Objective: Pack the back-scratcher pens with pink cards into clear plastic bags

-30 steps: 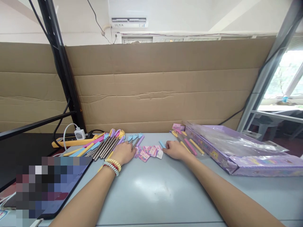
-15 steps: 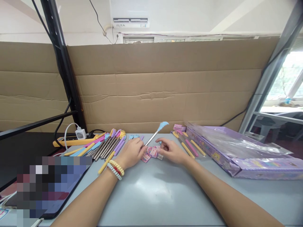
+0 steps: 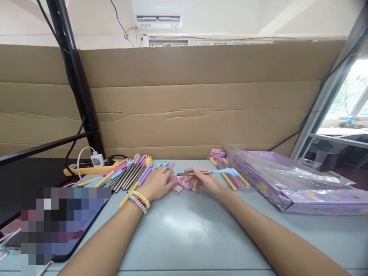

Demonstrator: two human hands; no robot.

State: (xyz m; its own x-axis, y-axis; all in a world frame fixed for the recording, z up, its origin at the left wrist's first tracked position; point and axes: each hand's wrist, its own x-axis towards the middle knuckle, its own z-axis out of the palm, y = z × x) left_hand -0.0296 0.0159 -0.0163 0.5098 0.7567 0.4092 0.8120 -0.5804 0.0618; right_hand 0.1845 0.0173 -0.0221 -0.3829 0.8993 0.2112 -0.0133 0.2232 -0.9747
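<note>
My right hand (image 3: 204,181) grips a metal back scratcher with a blue hand-shaped end (image 3: 218,172), held level just above the table, its blue end pointing right. My left hand (image 3: 157,184), with coiled bands on the wrist, rests on the table with fingers stretched toward a small pile of pink tags (image 3: 180,184) lying between both hands. To the left lies a bundle of several scratchers (image 3: 130,175) with metal shafts and pastel handles. A few more scratchers (image 3: 230,178) lie to the right of my right hand.
A flat purple box (image 3: 287,184) under clear plastic lies at the right. A yellow power strip with a white plug (image 3: 89,165) sits at the back left. A tablet (image 3: 57,226) lies near the front left. Cardboard sheets wall off the back of the grey table (image 3: 186,234).
My left hand lifted a blue-ended scratcher from the bundle and passed it over. My right hand now holds it level, and my left hand has dropped back to the table by the tags.
</note>
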